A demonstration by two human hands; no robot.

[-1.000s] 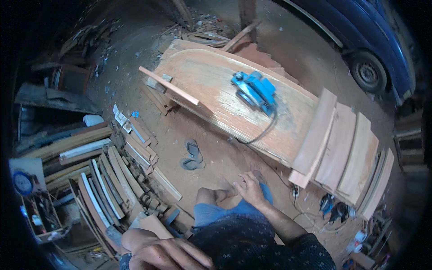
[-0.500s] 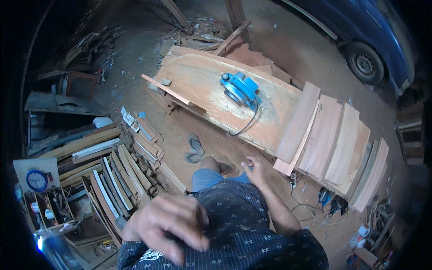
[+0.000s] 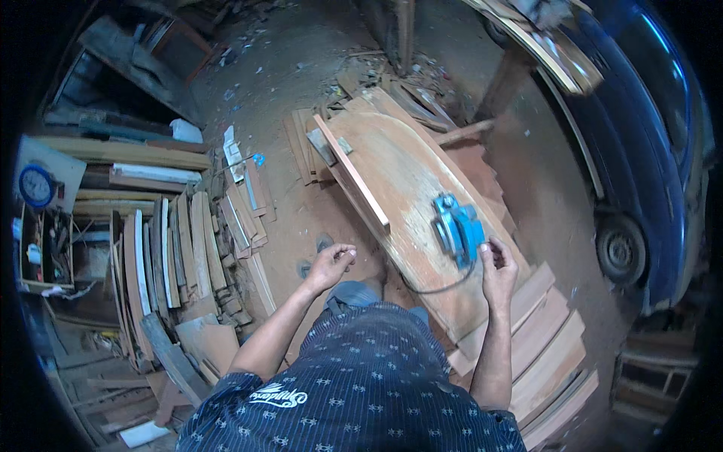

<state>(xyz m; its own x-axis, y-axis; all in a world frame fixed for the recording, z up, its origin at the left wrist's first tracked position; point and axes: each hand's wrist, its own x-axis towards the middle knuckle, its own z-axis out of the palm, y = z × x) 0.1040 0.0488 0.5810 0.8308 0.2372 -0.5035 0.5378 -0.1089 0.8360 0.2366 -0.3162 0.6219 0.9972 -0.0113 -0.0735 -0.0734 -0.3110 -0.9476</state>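
A blue electric planer lies on the wooden board of the workbench, and its black cord loops over the near edge. My right hand is over the bench beside the planer's near right end, fingers loosely bent and holding nothing; whether it touches the tool I cannot tell. In front of my body, left of the bench, my left hand hovers with loosely curled fingers and nothing visible in them. A narrow wooden strip runs along the bench's left edge.
Curved wooden boards are layered at the bench's near right end. Stacks of lumber fill the left side, near a blue-rimmed dial. A blue car stands at the right. A sandal lies on the dirt floor.
My view has turned, and I am closer to the bench. My right hand has come up beside the planer. My left hand has moved forward, away from my chest.
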